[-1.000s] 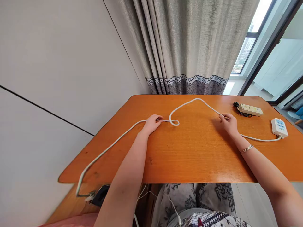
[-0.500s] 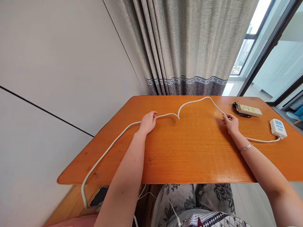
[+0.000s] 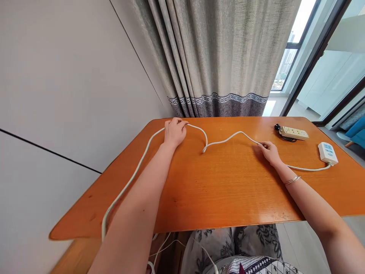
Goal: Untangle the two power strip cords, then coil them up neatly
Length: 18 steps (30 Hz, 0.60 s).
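A long white power cord [image 3: 225,141] runs across the orange-brown wooden table [image 3: 216,190]. My left hand [image 3: 174,132] grips the cord near the table's far edge, fingers curled over it. My right hand [image 3: 269,152] pinches the same cord farther right. Between the hands the cord bends sharply at one point, then curves up and over to the right. From my right hand it passes under the wrist to a white power strip [image 3: 327,153] with light blue socket faces. On the left the cord drops over the table's near edge, partly behind my left forearm.
A cream power strip [image 3: 294,133] with a bundled black cord and plug [image 3: 278,128] lies at the back right. Beyond the table hangs a grey curtain [image 3: 222,57]. A pale wall [image 3: 62,83] borders the left side. Thin white cables [image 3: 168,245] hang below the near edge.
My left hand has moved away toward the far edge, carrying the cord with it. The sharp bend has shifted left and nearer me. My right hand keeps its pinch, slightly lower. The view has shifted slightly.
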Tool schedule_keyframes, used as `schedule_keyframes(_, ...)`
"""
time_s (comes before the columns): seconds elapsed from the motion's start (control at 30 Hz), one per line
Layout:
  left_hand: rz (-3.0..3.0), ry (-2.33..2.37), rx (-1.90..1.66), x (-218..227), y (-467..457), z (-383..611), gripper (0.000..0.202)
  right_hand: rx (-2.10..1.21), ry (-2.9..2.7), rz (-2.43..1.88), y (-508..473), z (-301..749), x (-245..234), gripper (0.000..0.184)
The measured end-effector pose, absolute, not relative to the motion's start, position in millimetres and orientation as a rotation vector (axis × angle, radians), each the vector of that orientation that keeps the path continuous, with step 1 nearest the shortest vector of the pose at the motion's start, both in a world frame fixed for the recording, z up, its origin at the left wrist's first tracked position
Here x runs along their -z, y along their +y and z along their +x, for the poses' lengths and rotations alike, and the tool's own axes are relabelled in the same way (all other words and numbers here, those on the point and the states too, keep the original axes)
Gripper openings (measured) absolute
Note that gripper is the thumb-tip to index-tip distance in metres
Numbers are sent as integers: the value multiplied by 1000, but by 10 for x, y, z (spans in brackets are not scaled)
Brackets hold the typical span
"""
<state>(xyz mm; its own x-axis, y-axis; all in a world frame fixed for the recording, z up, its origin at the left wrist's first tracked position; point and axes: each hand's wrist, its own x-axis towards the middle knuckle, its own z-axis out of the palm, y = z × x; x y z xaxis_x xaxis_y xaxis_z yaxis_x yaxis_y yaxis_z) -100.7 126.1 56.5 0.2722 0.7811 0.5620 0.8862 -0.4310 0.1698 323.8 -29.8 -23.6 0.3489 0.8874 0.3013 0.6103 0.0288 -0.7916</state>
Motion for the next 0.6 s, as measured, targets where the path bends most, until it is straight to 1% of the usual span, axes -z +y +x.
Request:
schedule_keyframes(0.17,-2385,-1599,610,-383,1262,-1369,40,-279,-1476,-1691,-326,3206,232,30)
schedule_keyframes(0.3,-2304,-1827,358,-161,1191,-1781,38,-249,-1581,-1714,-340,3162,236,26)
schedule_keyframes(0.4,-2237,-1996,211,-96,1123,-1982,40,-255,-1630,-1737,-354,3134,223,25)
schedule_keyframes(0.5,-2154,-2126,196,-158,1019,-2136,41,-252,-1662,-1743,-371,3126,206,24)
schedule_keyframes(0.6,-2121,-2210,282,-282,816,-2288,41,-231,-1712,-1764,-385,3129,193,22)
